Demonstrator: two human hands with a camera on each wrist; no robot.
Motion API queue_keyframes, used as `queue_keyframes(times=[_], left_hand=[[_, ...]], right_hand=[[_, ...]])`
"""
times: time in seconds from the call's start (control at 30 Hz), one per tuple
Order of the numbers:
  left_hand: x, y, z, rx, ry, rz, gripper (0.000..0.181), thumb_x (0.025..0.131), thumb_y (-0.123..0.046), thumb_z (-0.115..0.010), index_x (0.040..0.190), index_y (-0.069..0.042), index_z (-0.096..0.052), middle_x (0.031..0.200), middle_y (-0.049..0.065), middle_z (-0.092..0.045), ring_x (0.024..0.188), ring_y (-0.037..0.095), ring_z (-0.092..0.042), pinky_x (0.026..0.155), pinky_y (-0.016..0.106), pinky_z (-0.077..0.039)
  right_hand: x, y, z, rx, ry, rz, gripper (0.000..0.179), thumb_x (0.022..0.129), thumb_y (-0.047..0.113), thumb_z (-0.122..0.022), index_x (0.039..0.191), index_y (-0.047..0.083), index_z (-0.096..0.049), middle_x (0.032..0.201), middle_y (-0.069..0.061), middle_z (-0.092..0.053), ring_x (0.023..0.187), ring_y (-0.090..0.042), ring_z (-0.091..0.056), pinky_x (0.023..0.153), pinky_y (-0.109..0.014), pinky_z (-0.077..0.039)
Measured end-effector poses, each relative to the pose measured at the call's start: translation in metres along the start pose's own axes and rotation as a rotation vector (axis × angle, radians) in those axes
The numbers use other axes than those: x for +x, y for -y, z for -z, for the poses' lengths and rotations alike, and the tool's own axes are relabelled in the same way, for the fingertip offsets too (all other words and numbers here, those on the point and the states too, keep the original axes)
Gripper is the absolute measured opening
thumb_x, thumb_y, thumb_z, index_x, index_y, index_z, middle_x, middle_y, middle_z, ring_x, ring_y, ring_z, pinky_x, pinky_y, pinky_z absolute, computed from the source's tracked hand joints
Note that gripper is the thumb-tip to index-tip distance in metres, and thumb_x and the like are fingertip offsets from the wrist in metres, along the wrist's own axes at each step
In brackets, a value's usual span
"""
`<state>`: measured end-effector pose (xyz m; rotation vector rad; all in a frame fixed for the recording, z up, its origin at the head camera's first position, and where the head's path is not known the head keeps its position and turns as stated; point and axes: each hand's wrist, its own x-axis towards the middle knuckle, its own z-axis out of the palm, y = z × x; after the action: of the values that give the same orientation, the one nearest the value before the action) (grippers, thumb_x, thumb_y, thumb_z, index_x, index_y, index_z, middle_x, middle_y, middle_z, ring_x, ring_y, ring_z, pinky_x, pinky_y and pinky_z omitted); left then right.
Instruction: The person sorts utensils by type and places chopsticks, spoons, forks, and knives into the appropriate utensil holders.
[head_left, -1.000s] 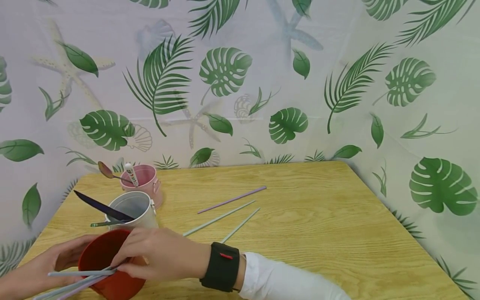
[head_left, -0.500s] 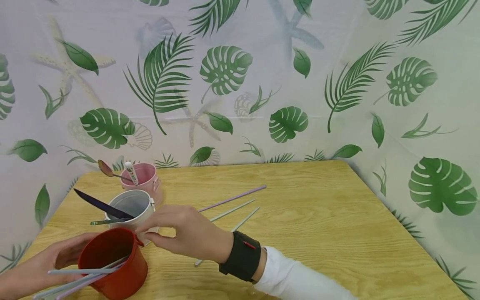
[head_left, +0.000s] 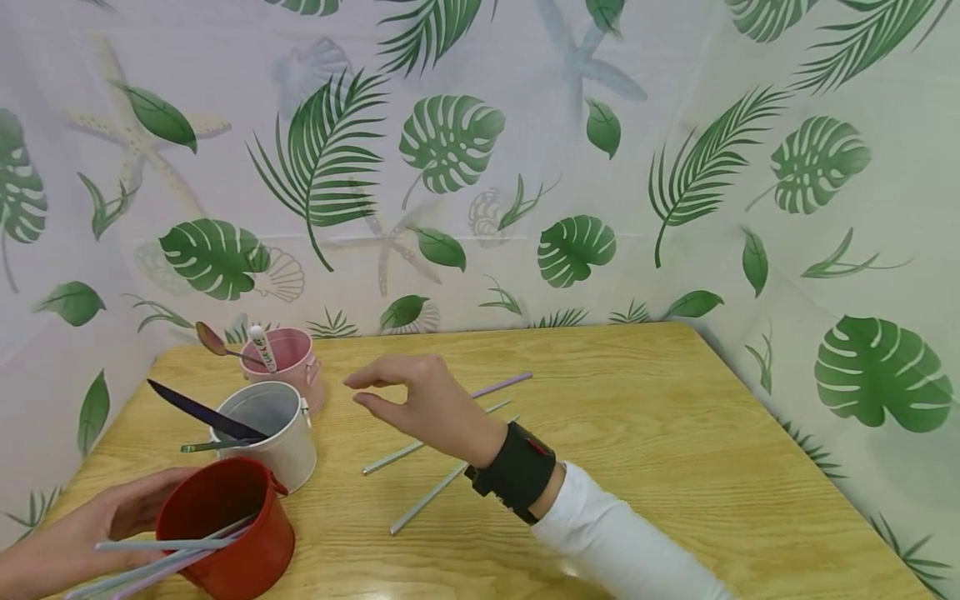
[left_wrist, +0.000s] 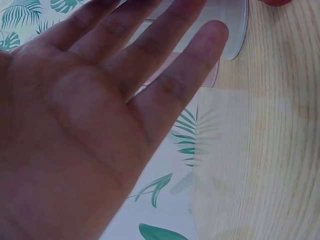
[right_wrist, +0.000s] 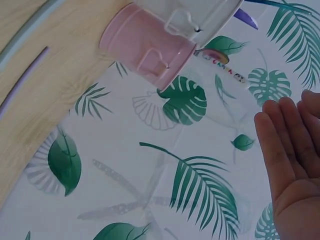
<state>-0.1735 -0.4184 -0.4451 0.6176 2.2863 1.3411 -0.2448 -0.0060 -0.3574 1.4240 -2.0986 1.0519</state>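
Note:
My left hand (head_left: 97, 521) is beside the red bucket (head_left: 258, 542) at lower left in the head view, its fingers partly hidden behind the bucket. In the left wrist view this hand (left_wrist: 100, 100) has its fingers stretched out. Several thin straw-like sticks (head_left: 161, 567), pale blue and lilac, lean out over the bucket's near rim. My right hand (head_left: 435, 408) hovers over the table, thumb and fingertips apart, with nothing in it. Under and behind it lie a purple stick (head_left: 502, 384) and two pale green sticks (head_left: 426, 502).
Behind the red bucket stands a white bucket (head_left: 296, 454) with a dark knife blade (head_left: 198, 414) and a green-ended handle (head_left: 206, 447). Further back, a pink bucket (head_left: 309, 392) holds a spoon (head_left: 210, 339) and a patterned white handle (head_left: 262, 348). A leaf-print cloth (head_left: 480, 167) hangs behind the table.
My right hand has left the sticks at the red bucket and moved right and away from me, over the sticks on the table. The left hand and the buckets stay in place.

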Motion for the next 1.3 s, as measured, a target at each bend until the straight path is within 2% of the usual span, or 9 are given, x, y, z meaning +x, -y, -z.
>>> queue_keyframes(times=[0.17,0.33,0.5,0.63,0.77,0.8,1.03,1.1,1.3], left_hand=[[0.000,0.000,-0.001,0.015,-0.012,0.001,0.064,0.100,-0.013,-0.063,0.153,-0.039,-0.037,0.145,-0.012,-0.057,0.121,0.000,-0.060,0.091,0.038,-0.060],[-0.001,-0.002,-0.001,0.014,-0.013,0.012,0.063,0.101,-0.013,-0.063,0.151,-0.041,-0.038,0.142,-0.020,-0.056,0.121,-0.001,-0.060,0.092,0.038,-0.060],[0.000,-0.004,-0.001,-0.007,-0.003,0.001,0.065,0.100,-0.011,-0.063,0.158,-0.012,-0.033,0.140,-0.022,-0.056,0.120,-0.001,-0.060,0.091,0.036,-0.060],[0.001,-0.005,-0.002,-0.017,0.010,-0.022,0.066,0.100,-0.008,-0.063,0.157,-0.003,-0.030,0.138,-0.027,-0.055,0.119,-0.001,-0.059,0.091,0.035,-0.060],[0.001,-0.004,-0.001,-0.031,0.016,-0.017,0.066,0.100,-0.008,-0.063,0.158,-0.017,-0.035,0.137,-0.029,-0.055,0.119,-0.003,-0.059,0.091,0.035,-0.060],[0.001,-0.004,-0.001,-0.029,0.019,-0.026,0.066,0.100,-0.007,-0.063,0.159,-0.011,-0.032,0.137,-0.029,-0.055,0.119,-0.002,-0.059,0.091,0.035,-0.060],[0.000,-0.003,0.000,-0.013,0.009,-0.008,0.065,0.101,-0.010,-0.063,0.146,-0.051,-0.040,0.141,-0.022,-0.056,0.121,-0.002,-0.059,0.093,0.036,-0.059],[-0.001,-0.004,0.000,-0.010,0.004,0.001,0.064,0.101,-0.011,-0.063,0.147,-0.049,-0.040,0.141,-0.022,-0.056,0.120,-0.002,-0.059,0.092,0.036,-0.059],[0.001,-0.007,-0.001,-0.017,0.017,-0.021,0.065,0.100,-0.008,-0.063,0.157,-0.004,-0.031,0.137,-0.030,-0.055,0.118,-0.003,-0.059,0.090,0.033,-0.060]], right_hand=[[-0.006,-0.022,0.009,-0.001,0.027,-0.132,0.022,0.096,0.005,-0.073,0.118,0.004,-0.074,0.115,-0.008,-0.075,0.108,-0.018,-0.070,0.096,-0.020,-0.052],[-0.014,-0.046,0.016,0.014,0.028,-0.246,0.026,0.097,0.005,-0.072,0.122,0.002,-0.072,0.120,-0.012,-0.073,0.112,-0.022,-0.069,0.098,-0.025,-0.054],[-0.021,-0.067,0.023,-0.007,0.023,-0.305,0.025,0.097,0.005,-0.071,0.121,0.002,-0.073,0.119,-0.013,-0.073,0.110,-0.024,-0.069,0.097,-0.030,-0.055],[-0.026,-0.078,0.029,-0.045,0.032,-0.352,0.024,0.097,0.006,-0.072,0.121,0.003,-0.073,0.119,-0.012,-0.073,0.110,-0.024,-0.069,0.096,-0.029,-0.056],[-0.030,-0.088,0.035,-0.083,0.050,-0.397,0.024,0.097,0.006,-0.072,0.121,0.002,-0.073,0.119,-0.013,-0.073,0.109,-0.026,-0.069,0.095,-0.034,-0.057],[-0.031,-0.090,0.037,-0.097,0.059,-0.407,0.024,0.097,0.006,-0.071,0.120,0.002,-0.073,0.119,-0.013,-0.073,0.109,-0.026,-0.069,0.096,-0.035,-0.057],[-0.040,-0.107,0.047,-0.202,0.157,-0.473,0.018,0.097,0.007,-0.072,0.114,0.004,-0.076,0.113,-0.010,-0.074,0.103,-0.024,-0.069,0.092,-0.036,-0.057],[-0.042,-0.111,0.049,-0.219,0.190,-0.495,0.018,0.097,0.008,-0.072,0.114,0.005,-0.077,0.111,-0.009,-0.075,0.101,-0.023,-0.070,0.091,-0.033,-0.057],[-0.049,-0.124,0.053,-0.214,0.266,-0.546,0.018,0.096,0.005,-0.072,0.113,0.002,-0.077,0.110,-0.011,-0.075,0.101,-0.024,-0.071,0.089,-0.032,-0.058]])
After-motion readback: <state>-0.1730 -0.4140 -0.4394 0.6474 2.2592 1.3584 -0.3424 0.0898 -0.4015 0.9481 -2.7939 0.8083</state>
